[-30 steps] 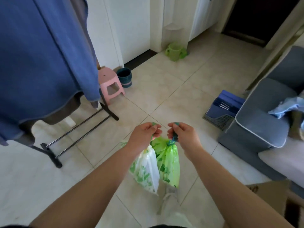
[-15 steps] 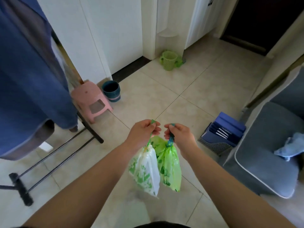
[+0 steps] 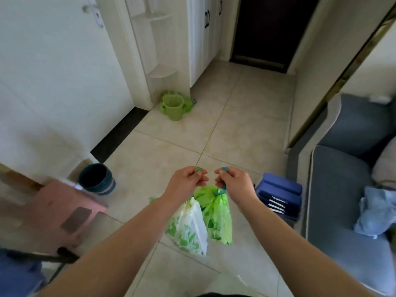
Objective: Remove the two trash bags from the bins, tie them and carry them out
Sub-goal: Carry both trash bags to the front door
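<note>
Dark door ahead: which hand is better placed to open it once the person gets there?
Neither is free: left hand grips the white green-printed bag, right hand the green plastic bag. I'd guess right, since the dark door sits right of centre.

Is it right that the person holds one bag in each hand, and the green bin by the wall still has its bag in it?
Not quite. The head view shows the green bin with no bag inside. The rest holds: the left hand carries the white bag and the right hand the green bag.
</note>
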